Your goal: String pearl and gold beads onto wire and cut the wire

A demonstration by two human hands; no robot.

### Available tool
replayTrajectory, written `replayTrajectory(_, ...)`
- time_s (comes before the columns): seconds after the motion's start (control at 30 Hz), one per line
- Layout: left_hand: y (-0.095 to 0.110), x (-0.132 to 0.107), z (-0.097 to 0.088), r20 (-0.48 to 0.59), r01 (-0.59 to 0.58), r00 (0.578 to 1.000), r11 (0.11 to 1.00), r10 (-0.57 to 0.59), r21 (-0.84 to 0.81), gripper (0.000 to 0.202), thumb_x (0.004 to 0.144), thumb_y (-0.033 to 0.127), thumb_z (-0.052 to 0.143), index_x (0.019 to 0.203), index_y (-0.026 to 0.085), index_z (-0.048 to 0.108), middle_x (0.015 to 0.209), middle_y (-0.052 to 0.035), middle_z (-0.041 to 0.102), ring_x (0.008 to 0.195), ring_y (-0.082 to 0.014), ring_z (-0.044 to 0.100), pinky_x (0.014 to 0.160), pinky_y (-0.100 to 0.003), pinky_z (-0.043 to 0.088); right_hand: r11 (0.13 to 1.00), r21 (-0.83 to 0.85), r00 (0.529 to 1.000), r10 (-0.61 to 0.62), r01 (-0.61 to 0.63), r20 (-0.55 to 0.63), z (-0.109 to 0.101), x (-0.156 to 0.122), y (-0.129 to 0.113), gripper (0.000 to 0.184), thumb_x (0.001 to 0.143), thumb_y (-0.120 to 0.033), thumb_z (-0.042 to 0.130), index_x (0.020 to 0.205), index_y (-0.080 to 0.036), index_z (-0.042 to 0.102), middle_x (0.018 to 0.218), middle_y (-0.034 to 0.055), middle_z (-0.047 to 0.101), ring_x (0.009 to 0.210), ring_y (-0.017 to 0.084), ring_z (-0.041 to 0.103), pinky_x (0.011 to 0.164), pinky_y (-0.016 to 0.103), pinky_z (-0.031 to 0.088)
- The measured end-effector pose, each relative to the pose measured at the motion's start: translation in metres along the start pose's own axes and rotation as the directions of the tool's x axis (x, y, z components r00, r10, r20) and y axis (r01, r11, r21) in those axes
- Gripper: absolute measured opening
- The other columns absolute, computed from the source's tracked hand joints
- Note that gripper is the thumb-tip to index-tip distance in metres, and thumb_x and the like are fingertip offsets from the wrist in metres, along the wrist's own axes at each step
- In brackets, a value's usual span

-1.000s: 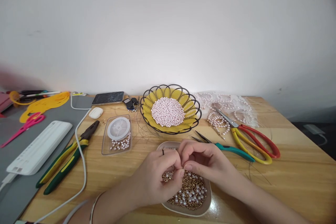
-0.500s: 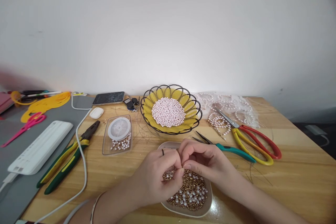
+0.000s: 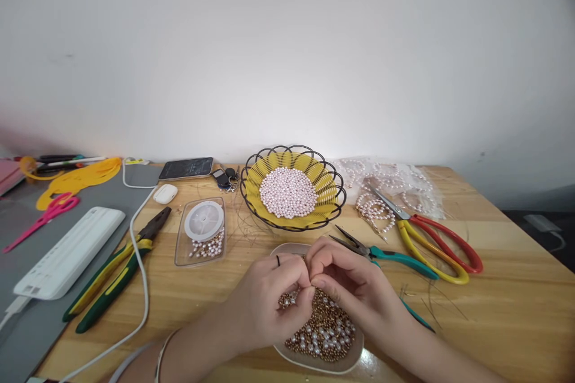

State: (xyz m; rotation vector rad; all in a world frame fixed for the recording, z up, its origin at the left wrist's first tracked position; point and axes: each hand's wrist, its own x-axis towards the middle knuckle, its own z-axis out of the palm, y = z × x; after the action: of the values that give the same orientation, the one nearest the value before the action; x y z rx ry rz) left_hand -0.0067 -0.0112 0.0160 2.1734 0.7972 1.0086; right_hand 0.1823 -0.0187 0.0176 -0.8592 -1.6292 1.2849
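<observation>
Over a shallow tray, my left hand and my right hand meet fingertip to fingertip. Both are closed in a pinch, and whatever lies between the fingertips is too small to make out. Gold and pearl-white beads fill the tray beneath them. A dark ring shows on a left finger, and a bracelet circles the left wrist. Close to my right hand lie needle-nose pliers with teal handles, one handle partly hidden behind that hand.
A yellow basket of pale pink beads stands behind the tray. Scissors and pearl strands lie right. Leftward are a clear box with a spool, green-yellow pliers, a cable and a power strip.
My right hand has shifted slightly, exposing more of the teal pliers, including a second handle near the wrist. My left hand stays almost still, and both pinches remain together.
</observation>
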Motion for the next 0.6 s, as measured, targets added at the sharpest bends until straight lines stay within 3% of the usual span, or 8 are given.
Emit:
replayTrajectory(0.13,0.0,0.0,0.0,-0.013,-0.011,1.0,1.0,0.011,-0.014,0.017,0.088,0.011,0.05,0.076,0.022,0.044,0.062,0.0059,0.044,0.054,-0.0109,0.042,0.051,-0.023,0.033,0.996,-0.066,0.997,-0.068,0.066,-0.039,0.001,-0.003,0.002,0.017,0.101,-0.028,0.061,0.085,-0.022,0.063,0.086,0.0033,0.063,0.082,0.019,0.06,0.075,0.031,0.051)
replayTrajectory(0.37,0.002,0.0,-0.001,-0.031,0.012,0.999,0.998,-0.014,-0.059,0.016,0.087,0.011,0.051,0.076,0.021,0.045,0.063,0.0068,0.041,0.051,-0.0089,0.037,0.049,-0.022,0.03,0.981,0.195,1.0,0.022,-0.023,0.007,-0.002,0.005,0.004,0.022,0.098,-0.04,0.066,0.089,-0.02,0.07,0.085,0.0033,0.065,0.08,0.017,0.063,0.073,0.027,0.054)
replayTrajectory(0.6,0.002,0.001,-0.001,-0.036,0.018,0.999,0.999,-0.02,-0.047,0.017,0.084,0.009,0.051,0.074,0.021,0.044,0.063,0.006,0.042,0.053,-0.0096,0.039,0.051,-0.021,0.031,0.975,0.222,0.999,0.009,-0.016,0.035,-0.003,0.008,0.003,0.019,0.095,-0.034,0.071,0.083,-0.02,0.072,0.082,0.0025,0.066,0.077,0.016,0.062,0.074,0.028,0.053)
